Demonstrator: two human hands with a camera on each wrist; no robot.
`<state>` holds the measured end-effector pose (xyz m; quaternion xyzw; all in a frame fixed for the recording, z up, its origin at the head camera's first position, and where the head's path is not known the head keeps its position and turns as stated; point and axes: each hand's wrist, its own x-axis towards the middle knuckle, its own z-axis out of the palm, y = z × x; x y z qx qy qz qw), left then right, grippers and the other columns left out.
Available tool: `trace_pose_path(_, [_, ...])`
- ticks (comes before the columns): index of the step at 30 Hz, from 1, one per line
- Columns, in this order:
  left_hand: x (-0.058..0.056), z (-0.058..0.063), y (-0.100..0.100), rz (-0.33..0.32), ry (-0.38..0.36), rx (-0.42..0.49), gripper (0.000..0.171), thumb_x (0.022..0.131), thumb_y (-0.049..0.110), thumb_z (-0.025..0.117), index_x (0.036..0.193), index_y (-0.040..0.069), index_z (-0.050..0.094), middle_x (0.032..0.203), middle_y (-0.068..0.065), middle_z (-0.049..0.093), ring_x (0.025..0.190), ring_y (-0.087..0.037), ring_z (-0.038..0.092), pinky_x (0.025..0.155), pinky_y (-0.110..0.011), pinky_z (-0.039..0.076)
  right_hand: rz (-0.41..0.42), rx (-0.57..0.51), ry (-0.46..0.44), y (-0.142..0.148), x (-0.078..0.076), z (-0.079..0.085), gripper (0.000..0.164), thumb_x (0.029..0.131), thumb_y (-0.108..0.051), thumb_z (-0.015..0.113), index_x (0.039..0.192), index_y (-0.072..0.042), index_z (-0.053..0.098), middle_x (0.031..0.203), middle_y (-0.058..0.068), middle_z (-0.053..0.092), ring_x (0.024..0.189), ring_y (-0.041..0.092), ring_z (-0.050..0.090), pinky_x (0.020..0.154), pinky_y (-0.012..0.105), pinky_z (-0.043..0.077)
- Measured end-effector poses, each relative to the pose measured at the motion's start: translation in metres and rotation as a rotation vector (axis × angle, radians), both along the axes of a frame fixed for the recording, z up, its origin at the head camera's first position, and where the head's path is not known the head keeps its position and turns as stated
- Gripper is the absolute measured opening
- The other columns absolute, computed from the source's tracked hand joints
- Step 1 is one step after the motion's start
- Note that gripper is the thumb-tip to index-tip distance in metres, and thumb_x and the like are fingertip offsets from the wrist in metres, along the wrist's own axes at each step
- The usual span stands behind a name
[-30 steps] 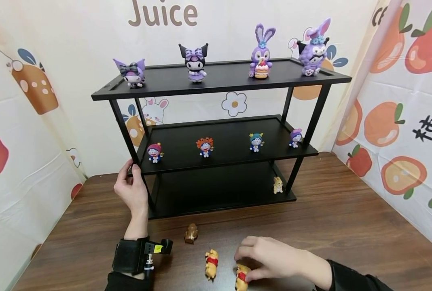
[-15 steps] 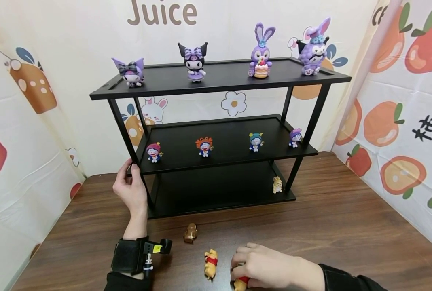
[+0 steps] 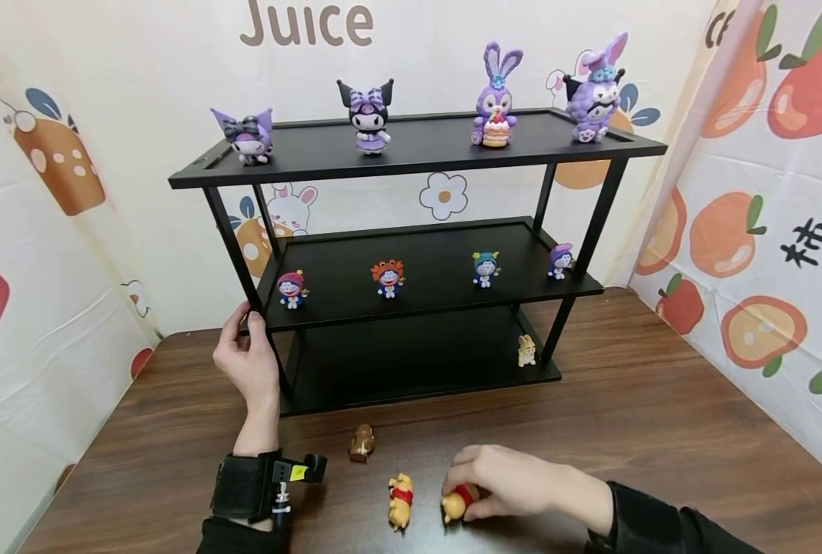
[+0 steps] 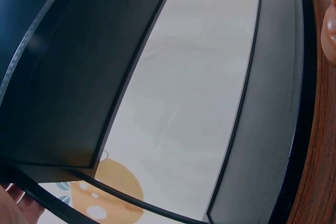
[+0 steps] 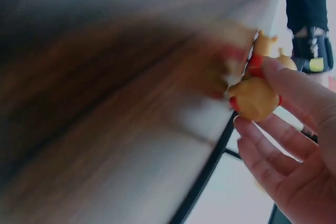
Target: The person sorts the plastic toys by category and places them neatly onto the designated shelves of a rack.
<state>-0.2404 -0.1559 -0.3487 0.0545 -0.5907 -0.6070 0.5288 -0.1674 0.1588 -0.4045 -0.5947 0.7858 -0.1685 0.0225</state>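
My left hand [image 3: 248,350] holds the left side of a black three-tier display shelf [image 3: 425,306], thumb in front, at the middle tier's corner. In the left wrist view only part of that hand [image 4: 20,205] shows beside the frame. My right hand [image 3: 504,481] pinches a yellow bear figurine [image 3: 456,505] with a red shirt, low over the table. The right wrist view shows thumb and fingers about this bear [image 5: 255,99]. Left of it, a similar bear figurine [image 3: 400,504] lies on the wood, and a brown figurine [image 3: 362,443] lies nearer the shelf.
Purple figurines, such as a rabbit with a cake [image 3: 494,104], stand on the top tier. Several small blue figurines, one in a red crab-like hat [image 3: 388,278], line the middle tier. A small tan rabbit figurine [image 3: 526,351] stands at the bottom tier's right end. Printed cloth surrounds the table [image 3: 591,431].
My right hand has closed round the bear figurine and turned it, its yellow lower end now toward the left. My left hand stays on the shelf.
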Motion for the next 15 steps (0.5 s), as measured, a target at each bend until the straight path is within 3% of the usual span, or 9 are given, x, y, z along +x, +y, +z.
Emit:
trace_pose_path(4, [0.011,0.01,0.007,-0.009,-0.002,0.008,0.025,0.084,0.005,0.051,0.102,-0.009,0.062,0.102,-0.02,0.06,0.046,0.0,0.034,0.047,-0.014,0.029,-0.048,-0.075,-0.184,0.005,-0.011,-0.004,0.02,0.081,-0.023,0.065,0.098,-0.014,0.059,0.089,-0.011,0.055,0.077,-0.003,0.049,0.065,0.011,0.042])
trace_pose_path(8, [0.018,0.017,0.012,-0.014,0.001,0.016,0.025,0.083,0.003,0.051,0.101,-0.01,0.062,0.101,-0.02,0.06,0.045,0.0,0.033,0.047,-0.013,0.028,-0.074,-0.118,-0.302,0.011,-0.018,-0.007,0.022,0.08,-0.019,0.066,0.098,-0.013,0.056,0.086,-0.01,0.056,0.077,-0.003,0.054,0.065,0.016,0.046])
trace_pose_path(11, [0.015,0.015,0.01,-0.014,0.005,0.021,0.024,0.083,0.003,0.051,0.101,-0.009,0.062,0.1,-0.019,0.061,0.044,0.0,0.033,0.046,-0.013,0.028,-0.091,-0.11,-0.343,0.014,-0.021,-0.008,0.023,0.079,-0.016,0.067,0.098,-0.013,0.055,0.087,-0.01,0.057,0.078,-0.002,0.055,0.066,0.017,0.047])
trace_pose_path(15, [0.004,0.005,0.003,-0.001,0.0,0.01,0.024,0.084,0.005,0.052,0.102,-0.006,0.064,0.1,-0.015,0.062,0.044,0.0,0.033,0.045,-0.014,0.028,-0.105,-0.078,-0.322,0.015,-0.021,-0.005,0.024,0.078,-0.015,0.068,0.098,-0.013,0.056,0.09,-0.011,0.057,0.078,-0.002,0.053,0.066,0.016,0.046])
